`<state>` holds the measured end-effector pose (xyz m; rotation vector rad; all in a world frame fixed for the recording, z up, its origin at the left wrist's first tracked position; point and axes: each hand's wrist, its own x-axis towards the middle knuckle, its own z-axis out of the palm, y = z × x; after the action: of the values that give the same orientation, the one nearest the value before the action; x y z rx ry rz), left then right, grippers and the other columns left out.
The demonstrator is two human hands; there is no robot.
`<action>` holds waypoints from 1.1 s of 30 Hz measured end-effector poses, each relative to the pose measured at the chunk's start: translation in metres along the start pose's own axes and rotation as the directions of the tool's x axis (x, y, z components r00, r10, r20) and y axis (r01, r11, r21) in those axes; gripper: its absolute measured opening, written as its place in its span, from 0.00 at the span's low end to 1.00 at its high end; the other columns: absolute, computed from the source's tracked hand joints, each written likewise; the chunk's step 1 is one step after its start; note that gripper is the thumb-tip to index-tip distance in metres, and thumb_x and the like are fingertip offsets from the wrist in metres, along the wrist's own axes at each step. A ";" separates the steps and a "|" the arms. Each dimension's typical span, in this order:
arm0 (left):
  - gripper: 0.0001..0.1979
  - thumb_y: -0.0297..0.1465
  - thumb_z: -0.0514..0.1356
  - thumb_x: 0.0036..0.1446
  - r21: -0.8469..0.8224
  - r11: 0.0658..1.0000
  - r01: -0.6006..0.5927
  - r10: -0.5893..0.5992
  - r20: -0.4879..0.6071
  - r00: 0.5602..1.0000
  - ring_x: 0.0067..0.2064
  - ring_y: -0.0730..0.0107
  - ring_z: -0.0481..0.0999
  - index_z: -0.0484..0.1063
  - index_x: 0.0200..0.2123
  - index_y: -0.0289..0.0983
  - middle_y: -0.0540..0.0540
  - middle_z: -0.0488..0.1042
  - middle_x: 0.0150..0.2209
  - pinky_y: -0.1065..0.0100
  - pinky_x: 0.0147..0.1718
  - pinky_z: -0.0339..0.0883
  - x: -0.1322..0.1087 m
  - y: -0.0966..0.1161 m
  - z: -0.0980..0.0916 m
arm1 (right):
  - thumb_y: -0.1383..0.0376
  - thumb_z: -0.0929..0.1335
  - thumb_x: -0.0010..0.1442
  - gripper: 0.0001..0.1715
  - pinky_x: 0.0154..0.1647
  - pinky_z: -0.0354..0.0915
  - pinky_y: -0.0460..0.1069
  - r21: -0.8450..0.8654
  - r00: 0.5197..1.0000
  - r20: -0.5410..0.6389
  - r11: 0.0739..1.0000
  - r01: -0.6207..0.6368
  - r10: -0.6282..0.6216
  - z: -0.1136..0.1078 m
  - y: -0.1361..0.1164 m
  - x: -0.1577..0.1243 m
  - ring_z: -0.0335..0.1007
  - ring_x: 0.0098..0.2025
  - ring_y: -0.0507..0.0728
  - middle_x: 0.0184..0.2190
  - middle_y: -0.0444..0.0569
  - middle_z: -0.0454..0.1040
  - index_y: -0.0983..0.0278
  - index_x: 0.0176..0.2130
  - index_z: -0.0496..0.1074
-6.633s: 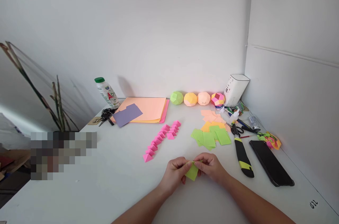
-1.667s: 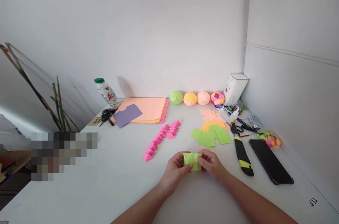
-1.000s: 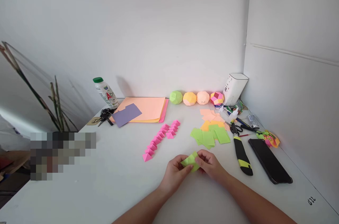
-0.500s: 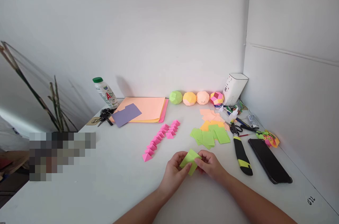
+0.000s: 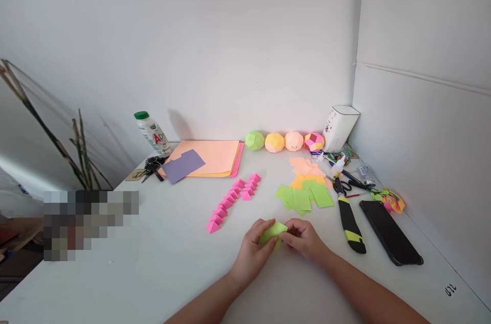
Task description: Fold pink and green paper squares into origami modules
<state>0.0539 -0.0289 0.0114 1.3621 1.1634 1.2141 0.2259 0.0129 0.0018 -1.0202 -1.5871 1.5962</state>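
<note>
Between my hands is a small piece of green paper (image 5: 273, 232), its upper part bent over. My left hand (image 5: 256, 243) pinches it from the left, thumb in front and fingers behind. From the right, my right hand (image 5: 304, 238) grips its edge between thumb and fingers. Just beyond lie loose green paper pieces (image 5: 301, 199), with orange (image 5: 301, 181) and peach pieces (image 5: 303, 164) behind them. To the left, folded pink paper units (image 5: 226, 203) stand in two overlapping rows.
Several faceted paper balls (image 5: 274, 142) line the wall. Peach sheets (image 5: 210, 155), a purple piece (image 5: 184, 166) and a white bottle (image 5: 153, 135) are at back left. A utility knife (image 5: 350, 224), scissors (image 5: 341, 187), phone (image 5: 391, 233) and white container (image 5: 340, 129) lie right.
The green paper was a flatter diamond with its top corner up. Now that corner is folded down, and my left fingers have come over its upper edge.
</note>
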 end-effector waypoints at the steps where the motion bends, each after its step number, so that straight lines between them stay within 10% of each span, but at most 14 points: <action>1: 0.15 0.31 0.60 0.52 -0.011 1.000 0.010 -0.010 0.000 1.000 0.38 0.64 0.70 0.72 0.45 0.41 0.46 0.69 0.36 0.65 0.36 0.68 0.000 -0.001 0.000 | 0.56 0.70 0.52 0.15 0.20 0.53 0.44 0.003 1.000 -0.010 1.000 0.002 -0.002 0.000 0.000 0.000 0.58 0.19 0.48 0.17 0.39 0.63 0.65 0.25 0.66; 14: 0.18 0.36 0.65 0.46 -0.289 0.936 0.199 -0.197 0.036 0.980 0.39 0.65 0.69 0.75 0.44 0.43 0.48 0.68 0.36 0.66 0.38 0.67 0.000 0.003 0.002 | 0.55 0.71 0.50 0.17 0.20 0.53 0.45 0.075 0.999 -0.035 0.997 -0.001 0.004 -0.001 -0.003 0.000 0.58 0.18 0.49 0.16 0.40 0.64 0.64 0.23 0.66; 33: 0.15 0.38 0.59 0.53 0.006 0.992 0.124 -0.124 0.015 0.992 0.33 0.66 0.68 0.75 0.42 0.39 0.48 0.66 0.31 0.67 0.32 0.64 0.002 -0.004 0.000 | 0.54 0.71 0.49 0.18 0.20 0.56 0.45 0.060 0.998 -0.063 0.998 -0.018 0.022 0.000 -0.001 0.001 0.59 0.18 0.49 0.17 0.40 0.63 0.64 0.24 0.65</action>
<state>0.0537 -0.0267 0.0073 1.2811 1.2226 1.1105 0.2251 0.0133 0.0026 -1.0481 -1.4825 1.5990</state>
